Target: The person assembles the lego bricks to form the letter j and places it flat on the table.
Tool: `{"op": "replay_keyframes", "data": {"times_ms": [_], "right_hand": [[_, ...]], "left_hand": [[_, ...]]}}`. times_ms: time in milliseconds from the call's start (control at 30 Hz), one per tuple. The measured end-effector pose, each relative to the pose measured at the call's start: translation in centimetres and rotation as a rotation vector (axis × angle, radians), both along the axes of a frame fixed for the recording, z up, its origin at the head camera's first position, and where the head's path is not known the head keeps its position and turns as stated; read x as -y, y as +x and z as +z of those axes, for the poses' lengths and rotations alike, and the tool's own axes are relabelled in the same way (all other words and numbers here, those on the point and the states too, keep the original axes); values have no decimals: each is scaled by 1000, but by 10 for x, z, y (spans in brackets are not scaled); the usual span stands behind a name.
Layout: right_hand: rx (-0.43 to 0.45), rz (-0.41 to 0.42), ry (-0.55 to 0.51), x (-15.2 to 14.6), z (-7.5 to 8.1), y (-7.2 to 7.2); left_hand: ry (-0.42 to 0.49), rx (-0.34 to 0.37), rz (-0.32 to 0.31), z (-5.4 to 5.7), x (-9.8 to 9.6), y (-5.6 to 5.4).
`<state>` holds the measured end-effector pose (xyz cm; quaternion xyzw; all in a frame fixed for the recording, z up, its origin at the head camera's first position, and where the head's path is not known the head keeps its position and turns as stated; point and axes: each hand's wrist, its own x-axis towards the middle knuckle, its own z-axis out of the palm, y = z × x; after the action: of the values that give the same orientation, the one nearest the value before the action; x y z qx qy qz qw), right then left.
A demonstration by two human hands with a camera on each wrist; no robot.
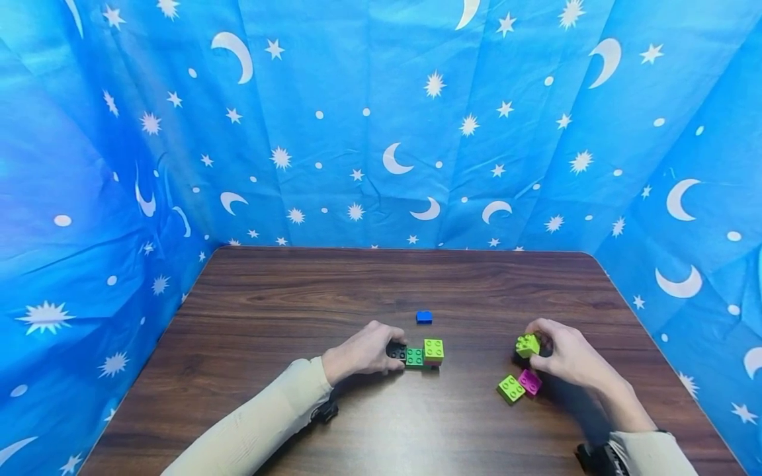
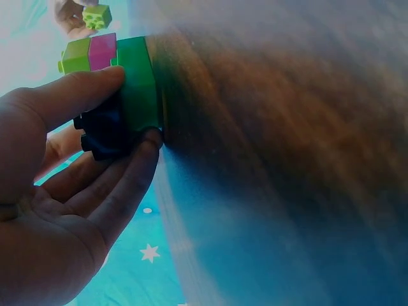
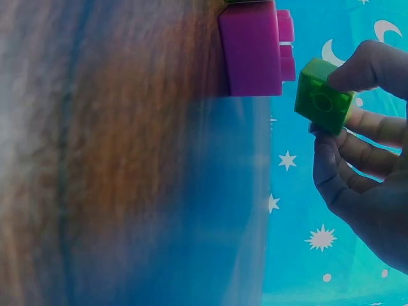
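Note:
On the table my left hand [image 1: 364, 350] grips a small brick build, its thumb and fingers around the black brick [image 1: 397, 353] end. That black brick sits on a longer green brick [image 2: 137, 83]. At the build's other end a magenta brick [image 2: 102, 52] carries a lime brick [image 1: 433, 348]. Off to the right, my right hand [image 1: 565, 354] pinches a separate lime brick [image 1: 527, 345] between thumb and fingers, tilted and raised off the table. Its hollow underside shows in the right wrist view. Close below that hand lie a loose magenta brick [image 1: 530, 381] and another lime brick [image 1: 510, 389].
A small blue brick [image 1: 424, 317] lies beyond the build, toward the back of the dark wooden table [image 1: 286, 284]. Blue cloth [image 1: 333, 132] with white moons and stars hangs behind the table and along both sides.

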<state>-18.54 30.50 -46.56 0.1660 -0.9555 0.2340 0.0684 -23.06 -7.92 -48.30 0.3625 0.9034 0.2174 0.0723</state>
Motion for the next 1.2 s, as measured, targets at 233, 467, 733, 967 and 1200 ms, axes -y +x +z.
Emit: {"op": "replay_keyframes", "data": {"times_ms": [233,467,733,967,1200], "right_hand": [[12,35,-12,6,2,-4],[1,57,-26,13,3,-6],[-13,74,-48,21,4,-11],[8,92,-64,30,6,-13],[3,113,-72,36,7,-15]], "left_hand": [[-5,-9,3,0,0,-1],[6,5,2,0,0,1],[-7,3,10,1,-1,1],[-10,23,19,2,-2,1],[-18,13,20,4,-2,2]]}}
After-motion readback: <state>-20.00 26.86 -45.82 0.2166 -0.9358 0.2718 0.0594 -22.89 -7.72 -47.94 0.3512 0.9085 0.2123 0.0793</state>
